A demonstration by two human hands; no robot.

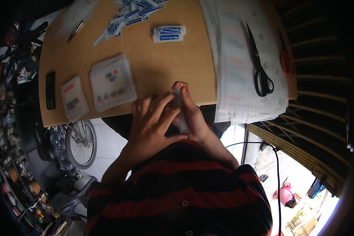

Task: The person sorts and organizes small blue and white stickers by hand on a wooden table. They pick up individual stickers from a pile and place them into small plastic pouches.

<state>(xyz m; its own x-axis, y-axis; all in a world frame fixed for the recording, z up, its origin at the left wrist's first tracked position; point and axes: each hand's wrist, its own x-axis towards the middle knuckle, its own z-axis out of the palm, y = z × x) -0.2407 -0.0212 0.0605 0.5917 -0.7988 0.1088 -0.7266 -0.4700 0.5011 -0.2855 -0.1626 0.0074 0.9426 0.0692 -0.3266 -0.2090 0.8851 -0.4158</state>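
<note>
A narrow, whitish translucent strip [181, 125] is between my two hands, just off the table's near edge. My right hand [194, 116] is closed around it, with the thumb pointing up along its side. From the left, my left hand [151, 124] grips the same strip with bent fingers, its thumb near the lower end. Fingers hide most of the strip, so its print and folds cannot be made out. On the table [177, 63] ahead lies a small stack of folded blue-and-white strips [168, 38]. Stacked printed translucent sheets [113, 84] rest left of my hands.
A smaller sheet stack [74, 98] and a black bar-shaped object [50, 90] lie at left. Farther back are a cutter [75, 31] and a heap of blue-and-white strips [131, 15]. Black scissors [259, 67] rest on large printed sheets [234, 78]; red-handled scissors [287, 63] lie beyond.
</note>
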